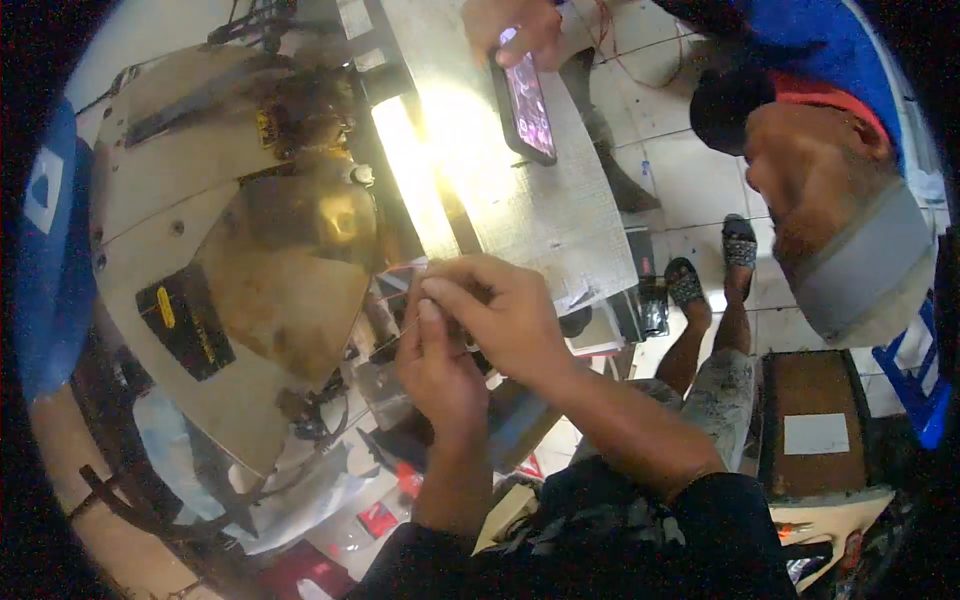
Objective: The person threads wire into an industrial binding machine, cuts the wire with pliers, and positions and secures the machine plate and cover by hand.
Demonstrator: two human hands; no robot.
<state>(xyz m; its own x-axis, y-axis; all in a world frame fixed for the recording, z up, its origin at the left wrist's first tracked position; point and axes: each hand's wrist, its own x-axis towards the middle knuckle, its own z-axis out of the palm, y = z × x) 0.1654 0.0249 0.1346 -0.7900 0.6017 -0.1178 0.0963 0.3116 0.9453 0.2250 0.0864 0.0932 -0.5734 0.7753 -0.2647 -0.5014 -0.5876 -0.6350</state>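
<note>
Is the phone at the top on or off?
On: the phone's screen shows lit pink and purple colours. Another person's hand holds it.

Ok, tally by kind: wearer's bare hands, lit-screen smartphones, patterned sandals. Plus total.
Wearer's bare hands, left hand and right hand: 2
Lit-screen smartphone: 1
Patterned sandals: 2
Total: 5

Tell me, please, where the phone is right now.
In the head view, the phone is at the top, slightly right of centre, in another person's hand, just right of the bright glare.
</note>
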